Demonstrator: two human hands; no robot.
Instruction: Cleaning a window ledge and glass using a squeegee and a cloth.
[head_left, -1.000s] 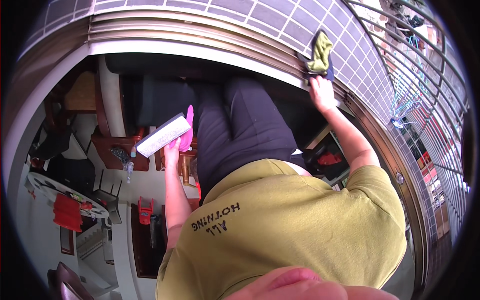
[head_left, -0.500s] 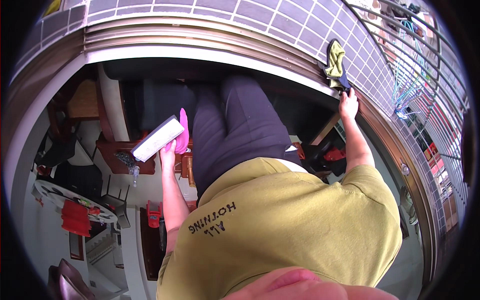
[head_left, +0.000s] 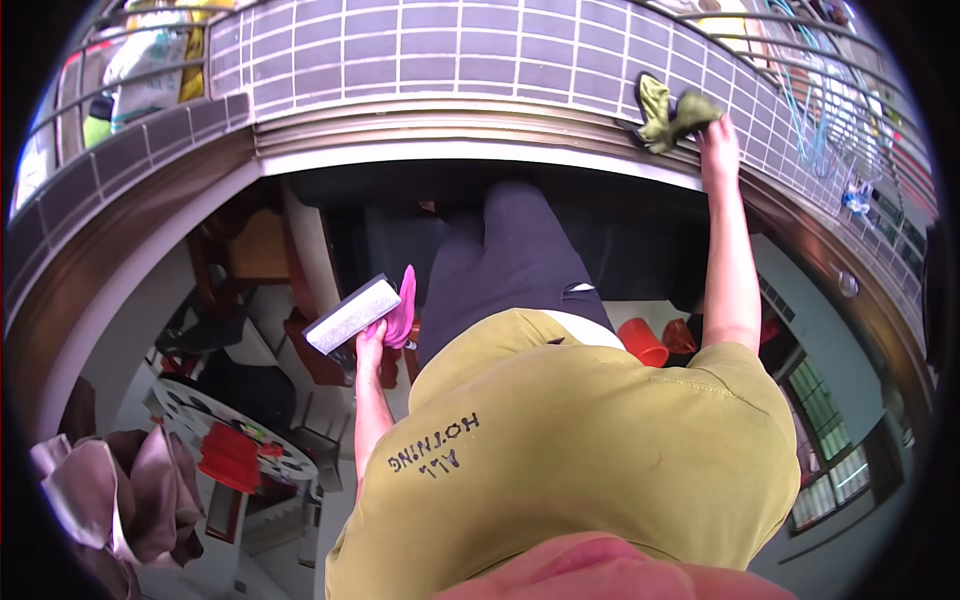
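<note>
My left hand (head_left: 370,340) is closed low on the left side, around a window squeegee (head_left: 352,316) that has a long white pad and a dark edge. A bright pink cloth (head_left: 402,312) hangs beside it from the same hand. Out at the upper right, my right hand (head_left: 719,145) pinches one end of an olive-green and black cloth item (head_left: 690,115). The rest of that item lies folded on the tiled ledge by the sliding-window track. Whether it is a glove or a rag, I cannot tell.
A metal window track (head_left: 480,120) runs between me and the grey tiled ledge (head_left: 420,50). Metal bars (head_left: 840,85) stand beyond, with bags (head_left: 150,65) at the far left. Indoors are a red bucket (head_left: 643,343), a round table (head_left: 185,405) and a gathered brownish curtain (head_left: 130,500).
My right hand has shifted from the near edge of the green cloth item to its right, raising one end. My left hand keeps its hold on the squeegee and pink cloth. The view has shifted.
</note>
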